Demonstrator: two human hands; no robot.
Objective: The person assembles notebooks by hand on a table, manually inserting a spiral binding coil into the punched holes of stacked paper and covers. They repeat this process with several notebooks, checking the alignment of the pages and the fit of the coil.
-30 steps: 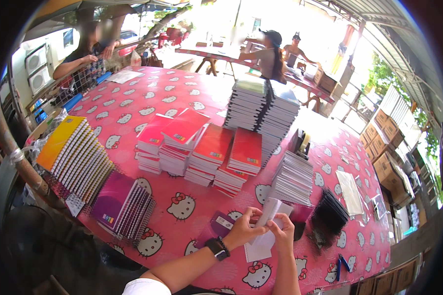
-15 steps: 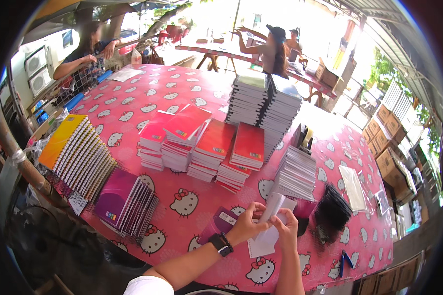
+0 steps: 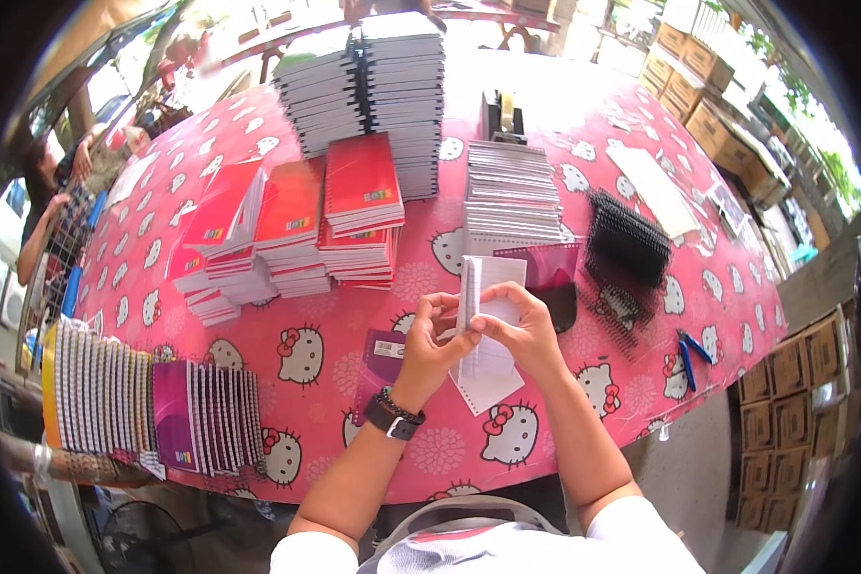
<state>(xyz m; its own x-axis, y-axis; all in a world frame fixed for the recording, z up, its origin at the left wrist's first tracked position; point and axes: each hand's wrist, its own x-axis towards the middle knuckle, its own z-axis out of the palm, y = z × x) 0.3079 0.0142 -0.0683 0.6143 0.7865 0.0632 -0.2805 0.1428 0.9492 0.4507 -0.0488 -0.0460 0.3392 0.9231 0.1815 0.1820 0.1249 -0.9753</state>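
My left hand (image 3: 430,337) and my right hand (image 3: 519,330) both grip a small sheaf of white lined paper (image 3: 469,290), its upper part bent and standing up between my fingers and thumbs. Below the hands, a white sheet with punched holes along its edge (image 3: 489,385) lies on the table. Beside my left hand is a purple cover (image 3: 381,356) with a white label. Past my right hand lie another purple cover (image 3: 555,260) and a dark flat piece (image 3: 556,306). A stack of white punched paper (image 3: 513,196) stands just beyond the sheaf.
Black plastic binding combs (image 3: 626,239) and blue-handled pliers (image 3: 691,361) are to the right. A tape dispenser (image 3: 503,119) stands behind the paper. Red notebooks (image 3: 292,206), tall spiral-bound stacks (image 3: 402,96) and purple notebooks (image 3: 206,416) occupy the left. Cartons (image 3: 794,383) stand beyond the pink table (image 3: 421,478).
My view has tilted down and swung, so the table's contents sit differently in the picture. Both hands stay on the paper sheaf, whose bent part now stands more upright.
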